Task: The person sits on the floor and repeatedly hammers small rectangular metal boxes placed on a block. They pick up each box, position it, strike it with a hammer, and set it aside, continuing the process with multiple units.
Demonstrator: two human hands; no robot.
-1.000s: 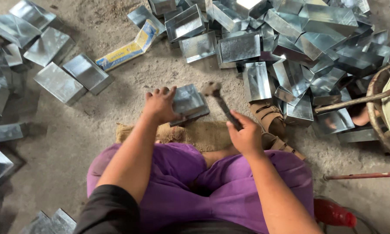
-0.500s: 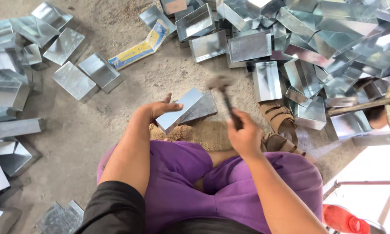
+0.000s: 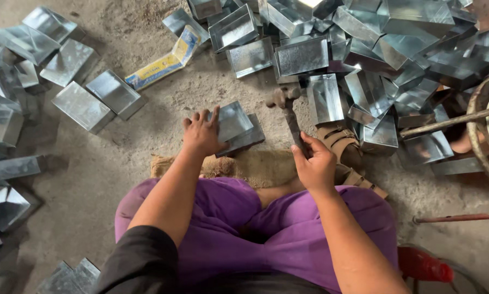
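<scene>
Galvanised sheet metal dominates the view: a small open metal box (image 3: 234,123) lies on the ground just ahead of a worn brown sack (image 3: 255,166), and the left hand (image 3: 202,135) presses flat on its near edge with the fingers spread wide. The right hand (image 3: 315,166) is closed around the handle of a hammer (image 3: 288,111), whose rusty head is just right of the box, apart from it. A long yellow-and-blue carton (image 3: 165,61), flattened and printed along its length, lies at an angle on the ground up and to the left of the box, between two groups of metalwork; its lettering is too small to make out. A dense heap of finished boxes (image 3: 375,49) fills the upper right, and a looser scatter of boxes (image 3: 65,81) occupies the left edge. A brown sandal (image 3: 345,155) sits just right of the right hand. A rusty rod (image 3: 456,218) lies at lower right, near a red object (image 3: 421,265) that cannot be identified. The surface is a bare, dusty concrete floor (image 3: 92,190), grey and stained. The person sits cross-legged in purple trousers (image 3: 228,218) and a black sleeve (image 3: 141,256).
</scene>
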